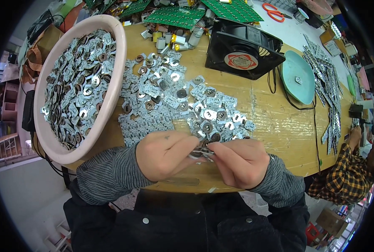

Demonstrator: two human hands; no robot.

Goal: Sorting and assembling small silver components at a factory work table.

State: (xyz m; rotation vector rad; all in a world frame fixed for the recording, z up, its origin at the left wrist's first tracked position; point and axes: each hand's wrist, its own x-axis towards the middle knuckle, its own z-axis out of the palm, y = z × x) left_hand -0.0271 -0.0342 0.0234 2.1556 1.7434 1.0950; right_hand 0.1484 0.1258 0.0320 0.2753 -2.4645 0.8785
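Observation:
Near the table's front edge, my left hand and my right hand meet, both closed in a pinch. Between their fingertips are small silvery circuit boards, partly hidden by the fingers, so I cannot tell how many. Just beyond lies a heap of loose small circuit boards, several with round dark or shiny parts on them. A patch of boards in neat rows lies beyond my left hand. To the left, a tilted pale pink basin is filled with similar boards.
A black fan stands behind the heap, its cable running right. Beside it are a teal tray with one small board and a pile of board strips. Green circuit panels and orange-handled scissors lie farther back. Another person's checked sleeve is at right.

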